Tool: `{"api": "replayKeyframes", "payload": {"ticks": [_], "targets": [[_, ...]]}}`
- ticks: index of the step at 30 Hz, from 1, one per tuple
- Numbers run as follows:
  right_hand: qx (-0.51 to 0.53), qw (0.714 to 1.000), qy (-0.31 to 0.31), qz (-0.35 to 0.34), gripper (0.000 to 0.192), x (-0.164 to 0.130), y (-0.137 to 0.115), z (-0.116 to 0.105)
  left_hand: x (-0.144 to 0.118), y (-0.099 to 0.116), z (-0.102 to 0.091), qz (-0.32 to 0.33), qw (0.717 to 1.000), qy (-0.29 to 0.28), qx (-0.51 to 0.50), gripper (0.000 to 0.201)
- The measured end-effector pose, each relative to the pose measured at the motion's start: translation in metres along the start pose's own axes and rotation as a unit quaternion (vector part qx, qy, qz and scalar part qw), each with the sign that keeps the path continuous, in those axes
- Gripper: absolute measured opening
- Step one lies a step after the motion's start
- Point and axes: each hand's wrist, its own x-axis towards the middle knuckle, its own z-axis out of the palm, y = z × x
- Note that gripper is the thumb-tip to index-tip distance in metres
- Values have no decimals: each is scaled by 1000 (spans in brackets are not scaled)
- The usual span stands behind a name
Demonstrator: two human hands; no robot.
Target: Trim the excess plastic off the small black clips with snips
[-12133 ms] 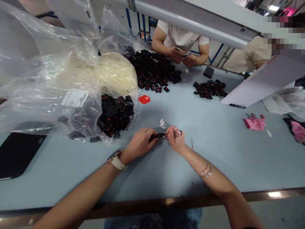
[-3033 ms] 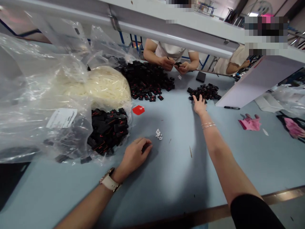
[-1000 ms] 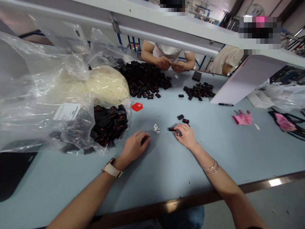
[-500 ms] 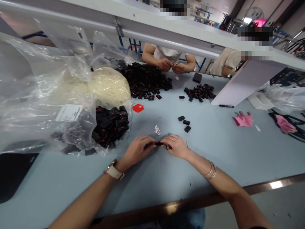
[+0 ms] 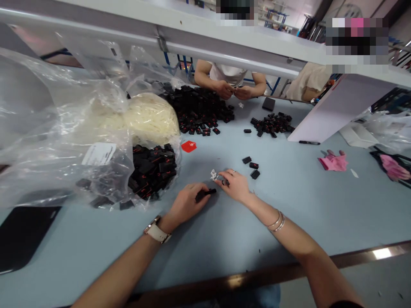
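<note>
Pale blue counter (image 5: 314, 201) lying bare and open toward its brown near edge and on the right. Clear plastic bags (image 5: 64, 128) heaped at far left, packed with black clips (image 5: 154, 169) and white parts (image 5: 152, 117). Left hand (image 5: 188, 204) closed on a black clip (image 5: 205, 194); right hand (image 5: 234, 186), half a second ago joined to it, now apart, fingertips at the small white pieces (image 5: 214, 174), three loose clips (image 5: 252, 166) just beyond.
</note>
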Motion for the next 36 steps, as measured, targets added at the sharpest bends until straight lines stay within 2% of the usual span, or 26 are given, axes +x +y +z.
{"api": "replayKeyframes", "payload": {"ticks": [2, 4, 8, 11, 19, 25, 30, 36], "targets": [[-15, 1000, -18, -2, 36, -1, -1, 0, 0, -1, 1, 2, 1000, -4, 1, 9], [-25, 999, -29, 0, 36, -3, 0, 1, -1, -3, 2, 7, 1000, -4, 5, 9], [-27, 999, -31, 1, 19, -5, 4, 5, -1, -4, 4, 15, 1000, -4, 12, 9], [-14, 999, -29, 0, 15, -4, 6, 6, 0, -4, 3, 15, 1000, -6, 13, 7], [24, 999, -46, 0, 19, -3, 7, 1, 1, -1, 0, 14, 1000, -8, 0, 8], [37, 998, -41, 36, 26, -3, 7, -4, 0, -1, 0, 17, 1000, -4, 5, 10], [61, 998, -25, 12, 12, -4, 7, -4, 1, -1, -1, 2, 1000, -17, 2, 8], [34, 998, -47, -1, 11, -6, 8, -2, 0, -2, 1, 0, 1000, -19, 7, 8]]}}
